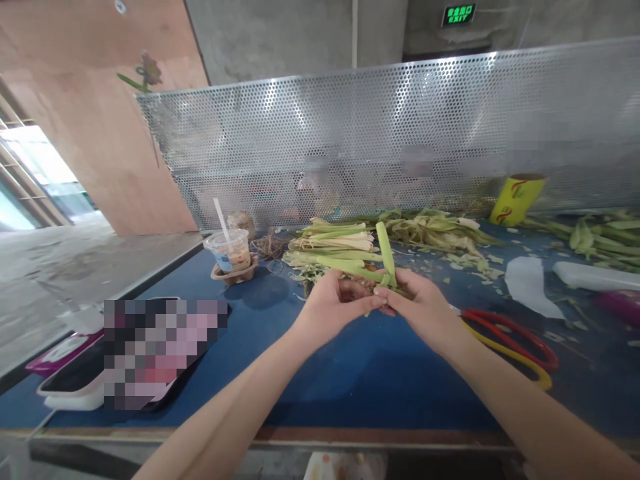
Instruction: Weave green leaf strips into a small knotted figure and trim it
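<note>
Both hands meet over the blue table (300, 373). Between them is a green leafy stalk (385, 247), its pale green upper part standing up and its lower part bent or twisted at the fingertips. My left hand (340, 297) is closed on the stalk from the left, thumb pointing right. From the right, my right hand (415, 300) pinches the same stalk, its thumb near the left thumb. Just behind my hands lies a bundle of light green and whitish stalks (335, 243). The fingers partly hide the stalk's lower end.
A drink cup with a straw (230, 250) sits in a cardboard holder at the left. Red and yellow scissors handles (515, 333) lie right, near a white paper piece (533, 287). Loose leaves (430, 230), a yellow roll (517, 200) and a perforated metal screen (350, 147) are behind.
</note>
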`<move>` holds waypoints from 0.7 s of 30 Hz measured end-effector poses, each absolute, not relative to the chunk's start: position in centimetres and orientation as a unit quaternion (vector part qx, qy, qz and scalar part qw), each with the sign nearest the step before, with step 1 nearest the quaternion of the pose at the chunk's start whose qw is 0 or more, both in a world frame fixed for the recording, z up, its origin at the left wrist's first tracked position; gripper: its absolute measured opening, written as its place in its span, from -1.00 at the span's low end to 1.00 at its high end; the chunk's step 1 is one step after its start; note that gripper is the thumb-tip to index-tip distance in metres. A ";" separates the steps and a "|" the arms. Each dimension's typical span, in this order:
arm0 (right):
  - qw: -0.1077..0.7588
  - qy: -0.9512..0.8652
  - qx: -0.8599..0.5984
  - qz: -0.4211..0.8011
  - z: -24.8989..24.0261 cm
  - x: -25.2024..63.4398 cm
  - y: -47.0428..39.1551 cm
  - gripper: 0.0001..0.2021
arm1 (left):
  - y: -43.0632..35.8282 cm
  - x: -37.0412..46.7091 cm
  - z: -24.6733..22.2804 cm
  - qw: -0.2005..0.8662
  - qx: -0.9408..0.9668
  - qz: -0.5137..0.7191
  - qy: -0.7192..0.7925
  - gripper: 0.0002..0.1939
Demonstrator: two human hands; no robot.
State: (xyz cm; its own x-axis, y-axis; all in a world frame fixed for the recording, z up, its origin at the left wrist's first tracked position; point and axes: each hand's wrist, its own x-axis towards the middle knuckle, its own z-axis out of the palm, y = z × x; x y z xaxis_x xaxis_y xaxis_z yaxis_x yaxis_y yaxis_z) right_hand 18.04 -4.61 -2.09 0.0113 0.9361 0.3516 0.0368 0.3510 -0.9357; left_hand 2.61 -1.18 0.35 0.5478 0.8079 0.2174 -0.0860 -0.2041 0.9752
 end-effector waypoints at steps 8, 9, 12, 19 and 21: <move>0.584 -0.560 -0.500 0.309 -1.4 18.2 -4.8 -0.69 | -1.8 2.1 0.6 0.558 0.691 0.333 0.317 -0.59; 0.587 -0.558 -0.489 0.323 -1.5 18.2 -4.7 -0.69 | -1.8 2.1 0.6 0.562 0.692 0.330 0.312 -0.61; 0.594 -0.549 -0.447 0.382 -1.7 18.3 -4.5 -0.62 | -1.6 2.3 0.6 0.568 0.680 0.349 0.305 -0.65; 0.615 -0.535 -0.462 0.348 -1.0 18.4 -4.5 -0.75 | -1.6 2.2 1.0 0.658 0.639 0.333 0.217 -0.49; 0.637 -0.534 -0.420 0.364 -0.9 18.4 -4.6 -0.82 | -1.7 2.2 1.0 0.687 0.630 0.301 0.204 -0.50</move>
